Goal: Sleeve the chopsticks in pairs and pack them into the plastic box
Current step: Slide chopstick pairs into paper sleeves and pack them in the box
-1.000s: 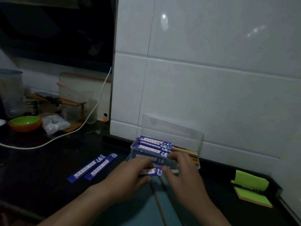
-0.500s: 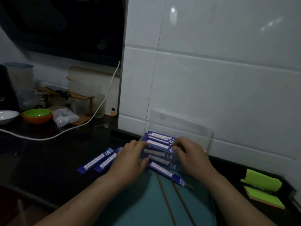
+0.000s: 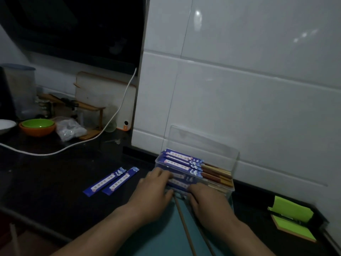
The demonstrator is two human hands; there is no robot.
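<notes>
A clear plastic box [image 3: 234, 164] stands open against the tiled wall, its lid leaning back. Several chopstick pairs in blue sleeves [image 3: 181, 159] lie inside, wooden ends pointing right. My left hand [image 3: 153, 193] rests with straight fingers on the box's near left corner, touching the front sleeved pair [image 3: 180, 183]. At the box's front wall is my right hand [image 3: 208, 204], its fingers bent down over the rim and their tips hidden. Two empty blue sleeves [image 3: 105, 182] lie on the dark counter to the left. Two bare chopsticks [image 3: 184, 225] lie on the teal mat [image 3: 166, 237] between my forearms.
A green notepad [image 3: 291, 218] lies open at the right edge. Back left stand an orange and green bowl [image 3: 37, 126], a white dish [image 3: 6, 125], a plastic bag [image 3: 69, 129] and a wooden rack [image 3: 86, 107]. A white cable [image 3: 79, 145] crosses the counter.
The sleeved pair I held in front of the box has moved into the box's front row. Both hands followed it forward to the box, and the view has shifted right.
</notes>
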